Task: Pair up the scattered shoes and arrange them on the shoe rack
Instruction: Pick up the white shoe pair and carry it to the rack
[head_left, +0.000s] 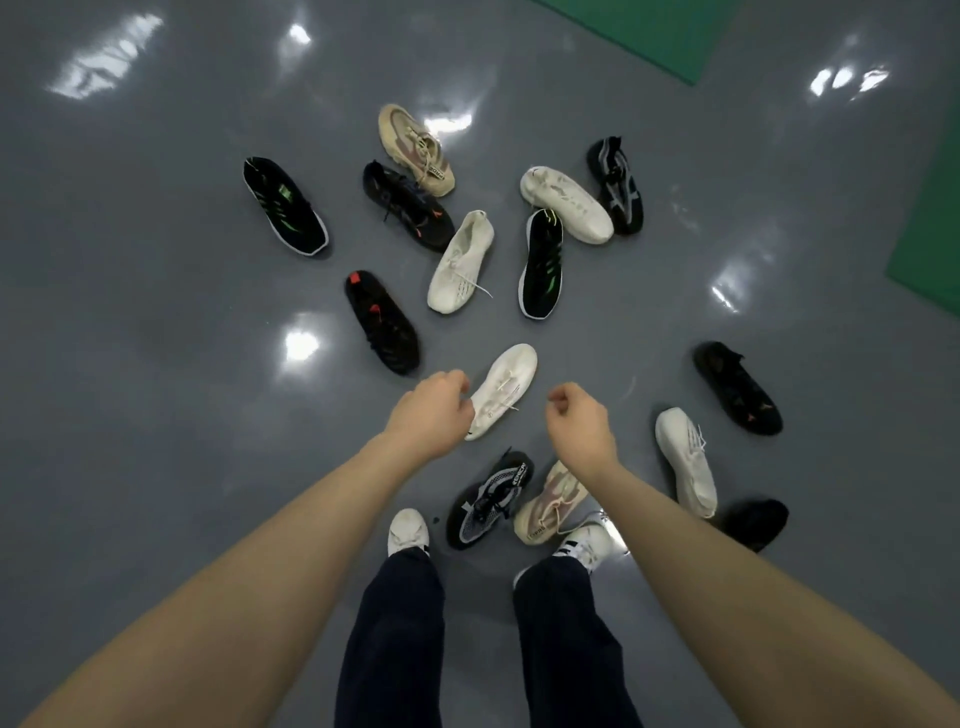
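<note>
Several loose shoes lie scattered on the grey floor. A cream shoe (506, 384) lies between my hands. My left hand (431, 410) hangs at its left edge with fingers curled, and whether it touches the shoe is unclear. My right hand (579, 421) hovers to the shoe's right, loosely curled, holding nothing. Farther off lie another cream shoe (460, 262), black-and-green shoes (284, 205) (542, 262), black-and-red shoes (382, 322) (408, 208), a beige shoe (415, 148) and a white shoe (566, 205). No shoe rack is in view.
Close to my feet (408, 530) lie a black-and-grey mesh shoe (491, 499) and a beige shoe (550, 501). At the right are a white shoe (685, 460) and black shoes (737, 387) (756, 522). Green mats (654, 31) (930, 228) border the shiny floor.
</note>
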